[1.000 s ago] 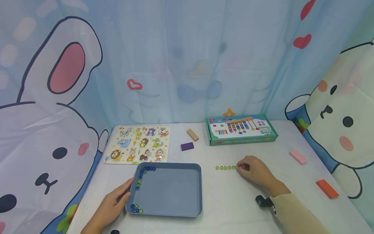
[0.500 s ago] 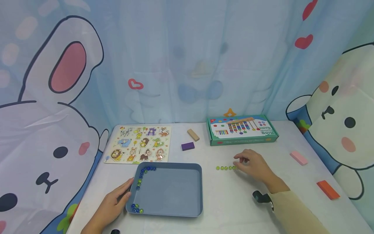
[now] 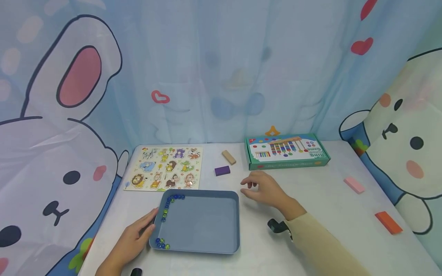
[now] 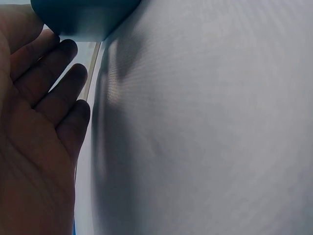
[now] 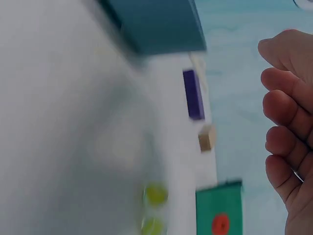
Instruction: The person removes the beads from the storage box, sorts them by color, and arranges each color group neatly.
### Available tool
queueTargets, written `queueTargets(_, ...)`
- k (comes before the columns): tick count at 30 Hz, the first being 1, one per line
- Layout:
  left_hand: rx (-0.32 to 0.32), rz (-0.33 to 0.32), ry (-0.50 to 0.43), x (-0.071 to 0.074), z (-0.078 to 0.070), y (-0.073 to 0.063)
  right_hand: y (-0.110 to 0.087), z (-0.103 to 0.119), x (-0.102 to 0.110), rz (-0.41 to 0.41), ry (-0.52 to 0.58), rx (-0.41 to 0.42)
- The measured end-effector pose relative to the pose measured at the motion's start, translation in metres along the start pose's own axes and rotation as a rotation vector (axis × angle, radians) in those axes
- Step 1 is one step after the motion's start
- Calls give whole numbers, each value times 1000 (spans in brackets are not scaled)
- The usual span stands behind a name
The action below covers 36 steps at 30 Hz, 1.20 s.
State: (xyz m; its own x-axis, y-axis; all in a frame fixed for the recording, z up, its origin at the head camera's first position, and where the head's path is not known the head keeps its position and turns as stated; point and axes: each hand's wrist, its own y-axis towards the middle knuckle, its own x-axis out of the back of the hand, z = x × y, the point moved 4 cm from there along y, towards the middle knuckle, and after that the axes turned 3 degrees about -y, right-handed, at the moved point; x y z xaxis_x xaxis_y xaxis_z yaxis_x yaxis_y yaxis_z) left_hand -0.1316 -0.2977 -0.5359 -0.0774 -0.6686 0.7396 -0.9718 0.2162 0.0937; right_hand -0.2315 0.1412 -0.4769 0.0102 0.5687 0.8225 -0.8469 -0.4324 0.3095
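My left hand [image 3: 132,237] touches the left wall of a blue-grey tray [image 3: 200,245], fingers nearly straight along its outside. In the left wrist view, the thumb and fingertips [image 4: 71,46] meet the tray's corner [image 4: 88,22]. Blue and green glass marbles [image 3: 165,211] line the tray's left side, with a small cluster [image 3: 161,243] in its near left corner. My right hand [image 3: 266,189] hovers right of the tray, fingers loosely bent, nothing showing between them. Green marbles [image 5: 155,194] lie on the table beneath it; the hand hides their row in the head view.
Behind the tray lies an animal puzzle board [image 3: 164,168]. A purple block [image 3: 222,171] and a beige block [image 3: 228,157] are near it. A green toy box [image 3: 288,151] stands at the back. Pink [image 3: 353,184] and orange [image 3: 389,222] blocks lie at right.
My right hand has lifted off the end of the green marble row and moved left toward the tray. The left hand and the tray have stayed in place.
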Motion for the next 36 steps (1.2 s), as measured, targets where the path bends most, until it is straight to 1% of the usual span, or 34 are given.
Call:
queueTargets(4, 3, 2, -2, 1, 1, -1, 20, 30, -16, 65, -5, 65)
queueTargets(9, -3, 1, -4, 1, 1, -1, 45, 66, -36, 121, -57, 192)
queueTargets(12, 1, 3, -7, 1, 2, -1, 58, 83, -51, 153, -75, 257)
queueTargets(16, 3, 3, -8, 1, 3, 0, 70, 104, -69, 218, -68, 313)
queueTargets(20, 6, 5, 0, 2, 2, 0, 74, 125, -86, 283, -65, 376)
queueTargets(28, 24, 16, -14, 0, 0, 0, 73, 152, -127, 404, -130, 493)
queueTargets(32, 17, 12, -11, 1, 0, 0, 72, 164, -142, 457, -132, 562)
queueTargets(36, 4, 4, -5, 0, 0, 0, 71, 173, -151, 505, -115, 610)
